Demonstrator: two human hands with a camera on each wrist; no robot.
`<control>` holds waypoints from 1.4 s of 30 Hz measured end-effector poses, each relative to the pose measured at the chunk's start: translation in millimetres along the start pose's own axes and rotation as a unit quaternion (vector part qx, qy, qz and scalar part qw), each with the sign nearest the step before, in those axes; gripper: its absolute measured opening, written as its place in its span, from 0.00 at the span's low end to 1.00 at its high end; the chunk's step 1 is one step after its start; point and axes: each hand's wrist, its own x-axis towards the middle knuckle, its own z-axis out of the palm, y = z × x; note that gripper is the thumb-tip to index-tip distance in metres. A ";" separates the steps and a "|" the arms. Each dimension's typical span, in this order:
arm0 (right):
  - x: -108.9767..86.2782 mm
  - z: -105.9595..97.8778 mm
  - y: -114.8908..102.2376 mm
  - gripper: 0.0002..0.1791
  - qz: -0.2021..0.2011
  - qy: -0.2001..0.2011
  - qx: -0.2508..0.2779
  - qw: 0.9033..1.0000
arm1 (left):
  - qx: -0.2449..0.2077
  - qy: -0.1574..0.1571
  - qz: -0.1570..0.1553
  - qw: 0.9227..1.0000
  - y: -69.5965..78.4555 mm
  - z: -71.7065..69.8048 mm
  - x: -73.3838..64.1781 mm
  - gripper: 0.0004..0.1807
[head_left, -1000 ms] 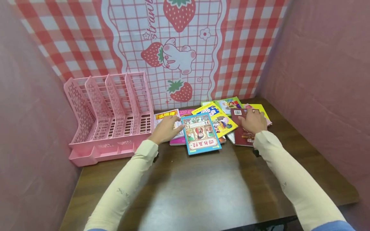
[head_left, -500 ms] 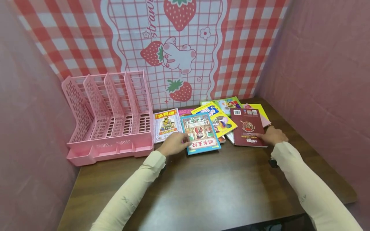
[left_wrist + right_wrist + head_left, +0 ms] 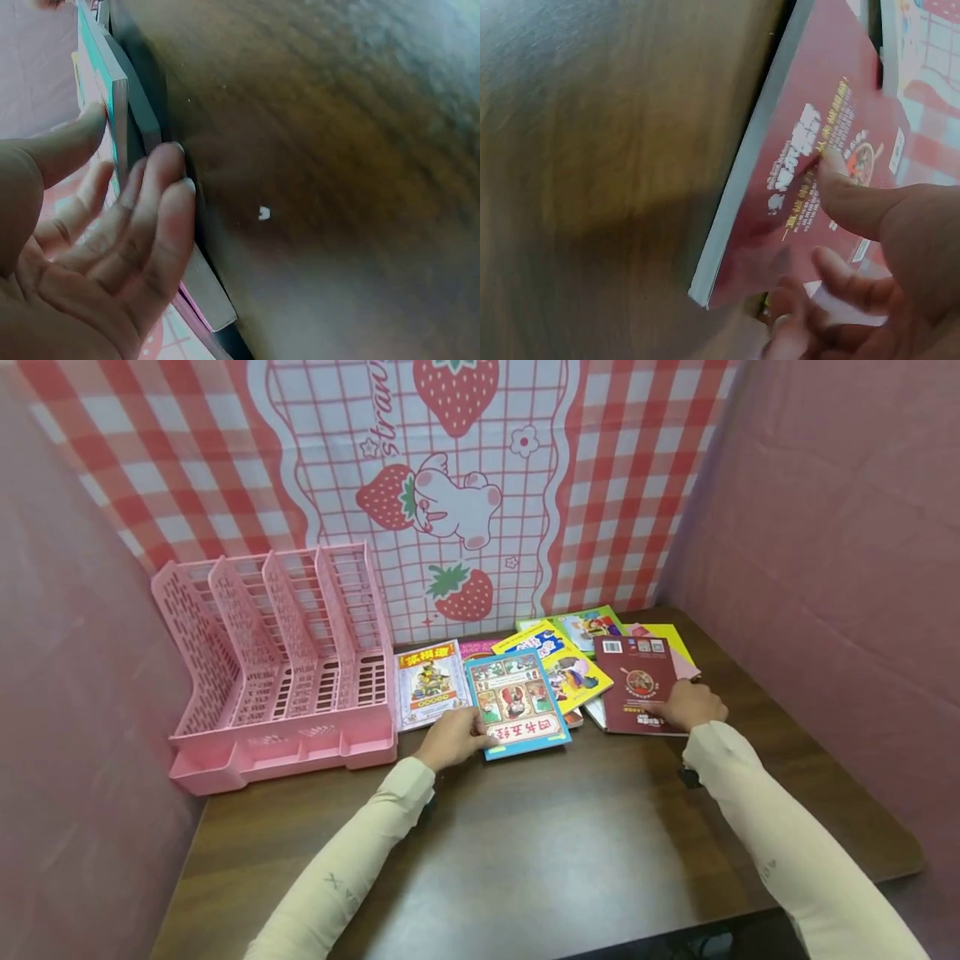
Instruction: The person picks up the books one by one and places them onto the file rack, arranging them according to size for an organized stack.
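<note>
In the head view, a blue-bordered picture book [image 3: 517,697] lies aslant on other books. My left hand [image 3: 453,739] is at its lower left corner, thumb on the cover. The left wrist view shows that thumb [image 3: 75,142] at the book's edge, the other fingers bent along its side close to the tabletop. On the right, my right hand [image 3: 693,703] holds a maroon book [image 3: 633,664] by its right side. Its thumb [image 3: 847,199] lies on the printed cover in the right wrist view, and the fingers curl at the edge.
A pink rack [image 3: 281,693] with upright dividers stands at the left. Beside it lies a white-bordered book [image 3: 431,681]. Yellow [image 3: 581,681] and green [image 3: 592,625] books overlap behind, against a strawberry-patterned cloth [image 3: 465,527]. The wooden table [image 3: 487,852] extends in front.
My left hand has come down from the white-bordered book to the blue book's lower corner. My right hand has slid off the maroon book's upper part to its right edge.
</note>
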 end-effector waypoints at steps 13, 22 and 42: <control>-17.7 39.2 -69.7 0.29 -0.076 -0.234 0.264 0.933 | -0.047 -0.017 -0.046 0.998 -7.1 1.7 -7.3 0.16; -19.8 59.0 -93.6 0.23 -0.037 -0.271 0.370 0.888 | -0.063 -0.035 -0.011 0.997 -9.7 4.9 -6.7 0.16; -13.6 57.6 -89.6 0.17 -0.112 -0.242 0.457 0.849 | -0.092 -0.059 0.022 0.994 -10.3 -7.8 -3.7 0.14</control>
